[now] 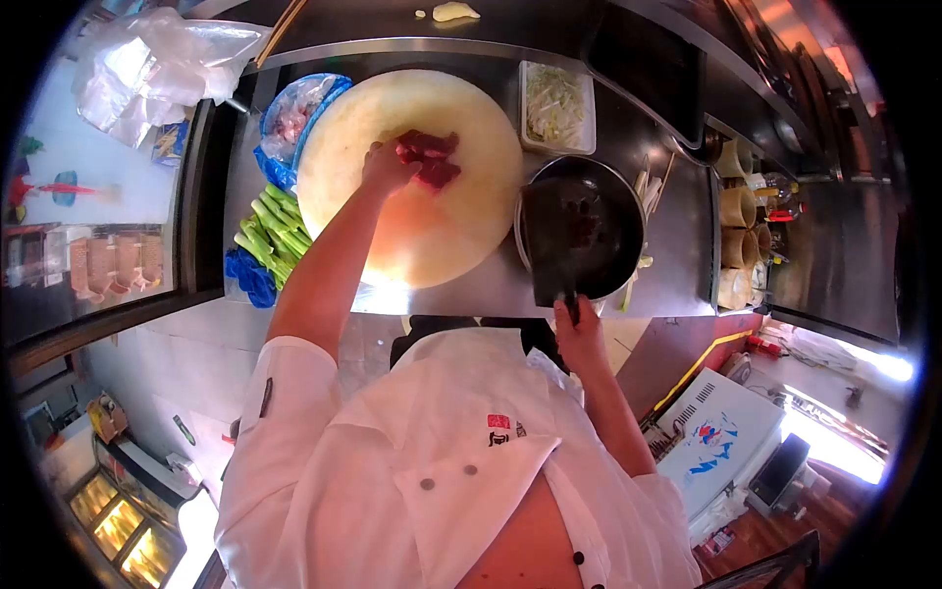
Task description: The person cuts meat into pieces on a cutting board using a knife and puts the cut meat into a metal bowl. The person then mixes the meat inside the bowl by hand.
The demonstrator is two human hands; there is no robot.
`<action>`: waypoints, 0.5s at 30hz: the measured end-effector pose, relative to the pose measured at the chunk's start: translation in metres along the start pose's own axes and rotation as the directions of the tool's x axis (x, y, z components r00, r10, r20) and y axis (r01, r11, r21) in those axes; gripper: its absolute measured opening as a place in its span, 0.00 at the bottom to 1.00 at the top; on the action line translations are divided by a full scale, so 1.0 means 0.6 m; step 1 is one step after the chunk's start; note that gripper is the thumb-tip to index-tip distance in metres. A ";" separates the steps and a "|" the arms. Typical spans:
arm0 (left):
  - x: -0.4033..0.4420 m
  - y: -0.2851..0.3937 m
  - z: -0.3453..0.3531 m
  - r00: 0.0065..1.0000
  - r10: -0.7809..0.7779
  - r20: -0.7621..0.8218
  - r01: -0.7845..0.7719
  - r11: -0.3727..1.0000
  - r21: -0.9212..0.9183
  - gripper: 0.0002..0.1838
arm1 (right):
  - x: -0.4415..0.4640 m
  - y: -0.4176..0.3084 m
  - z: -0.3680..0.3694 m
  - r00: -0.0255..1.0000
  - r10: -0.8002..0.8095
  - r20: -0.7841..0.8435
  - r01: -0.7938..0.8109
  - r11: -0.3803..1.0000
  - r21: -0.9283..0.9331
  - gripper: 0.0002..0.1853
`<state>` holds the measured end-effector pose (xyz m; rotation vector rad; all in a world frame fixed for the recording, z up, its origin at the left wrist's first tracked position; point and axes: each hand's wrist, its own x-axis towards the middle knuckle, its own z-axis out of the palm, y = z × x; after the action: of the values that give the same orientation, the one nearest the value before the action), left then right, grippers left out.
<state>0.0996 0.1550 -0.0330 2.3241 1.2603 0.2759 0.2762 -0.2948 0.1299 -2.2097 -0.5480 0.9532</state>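
Observation:
My left hand (391, 167) is on the round cutting board (412, 236), its fingers curled against the edge of a piece of raw red meat (437, 157). My right hand (579, 332) is closed round the handle of a cleaver (549, 245). The cleaver's wide dark blade extends over the left side of a round black pan (618, 250). Some dark red meat pieces (581, 224) lie in the pan, partly hard to make out.
Left of the board are green stalks (275, 231) and a blue plastic bag (285, 128) with pale pieces inside. A white tub (557, 103) of pale shredded vegetable stands behind the pan. Bamboo-coloured containers (738, 206) line a shelf at right. The steel counter (461, 294) ends close to my body.

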 end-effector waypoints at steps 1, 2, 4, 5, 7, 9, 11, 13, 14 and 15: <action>-0.001 -0.002 0.003 1.000 -0.001 0.004 0.001 1.000 -0.006 0.31 | -0.005 -0.013 0.016 1.000 -0.015 0.028 0.015 1.000 0.015 0.17; -0.002 -0.001 0.007 0.996 -0.029 0.086 0.044 0.981 -0.186 0.30 | -0.014 -0.028 0.023 0.999 -0.003 0.033 0.004 0.999 -0.054 0.17; -0.020 0.025 -0.015 0.984 -0.047 0.170 0.106 0.926 -0.363 0.29 | -0.016 -0.049 0.035 0.999 -0.001 0.053 0.005 0.997 -0.076 0.17; -0.038 0.046 -0.044 0.981 -0.070 0.180 0.134 0.917 -0.374 0.26 | -0.016 -0.056 0.040 0.997 0.000 0.074 0.007 0.996 -0.093 0.17; -0.084 0.074 -0.094 0.977 -0.106 0.184 0.171 0.905 -0.388 0.24 | -0.008 -0.061 0.044 0.996 -0.044 0.076 0.053 0.992 -0.115 0.16; -0.145 0.089 -0.135 0.964 -0.085 0.253 0.242 0.681 -0.691 0.19 | 0.001 -0.053 0.049 0.989 -0.115 0.095 0.124 0.988 -0.097 0.16; -0.193 0.095 -0.177 0.954 -0.030 0.297 0.269 0.518 -0.812 0.18 | 0.017 -0.053 0.052 0.987 -0.108 0.121 0.123 0.985 -0.122 0.15; -0.225 0.090 -0.198 0.945 0.033 0.324 0.297 0.326 -0.898 0.18 | 0.027 -0.052 0.057 0.984 -0.100 0.146 0.122 0.981 -0.152 0.15; -0.235 0.084 -0.204 0.934 0.041 0.355 0.327 0.301 -0.896 0.17 | 0.033 -0.050 0.060 0.976 -0.172 0.134 0.193 0.967 -0.164 0.15; -0.244 0.078 -0.209 0.921 0.051 0.385 0.358 0.275 -0.892 0.16 | 0.036 -0.049 0.062 0.963 -0.242 0.123 0.261 0.949 -0.177 0.15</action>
<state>0.0034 0.0512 0.1059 1.0621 0.7378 0.3941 0.2589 -0.2464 0.1212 -2.1980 -0.9809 0.9099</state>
